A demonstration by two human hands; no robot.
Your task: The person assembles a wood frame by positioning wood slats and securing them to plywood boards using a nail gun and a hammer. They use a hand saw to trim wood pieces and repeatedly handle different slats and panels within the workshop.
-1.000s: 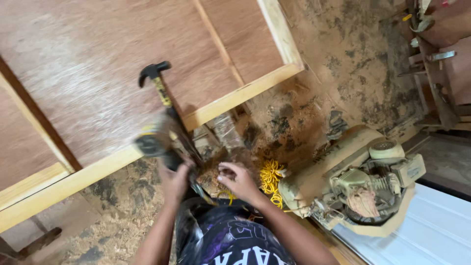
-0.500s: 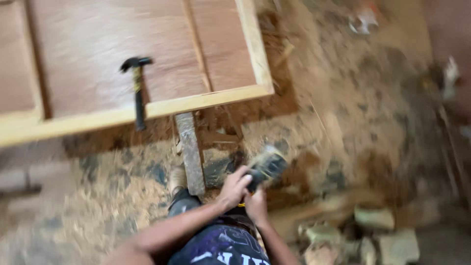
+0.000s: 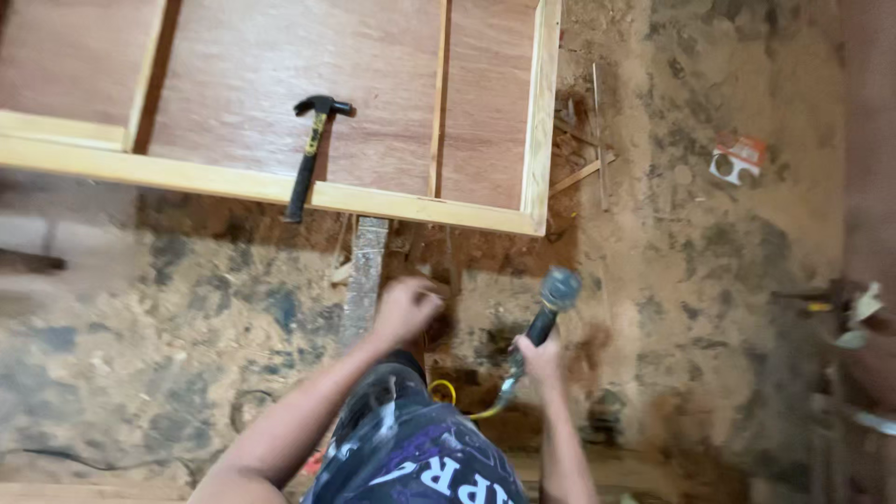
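My right hand (image 3: 539, 357) grips the dark handle of a pneumatic tool (image 3: 551, 303), its round head pointing up toward the panel; a yellow hose (image 3: 459, 399) trails from its lower end. My left hand (image 3: 405, 308) is blurred, fingers curled, hovering above the sawdust floor beside a grey wooden plank (image 3: 364, 275); whether it holds anything is unclear. A plywood panel with a light wooden frame (image 3: 411, 207) lies on the floor ahead. A black claw hammer (image 3: 311, 154) with a yellow band rests across the frame's near rail.
Sawdust and wood scraps cover the floor (image 3: 709, 261). A small red-and-white packet (image 3: 735, 157) lies at the right. Thin wood strips (image 3: 583, 173) lie off the frame's right corner. Tools and clutter (image 3: 845, 322) sit at the far right edge.
The view has swung left and upward along the panel. My right hand has turned the tool so its head points up, and my left hand has let go of it and moved left.
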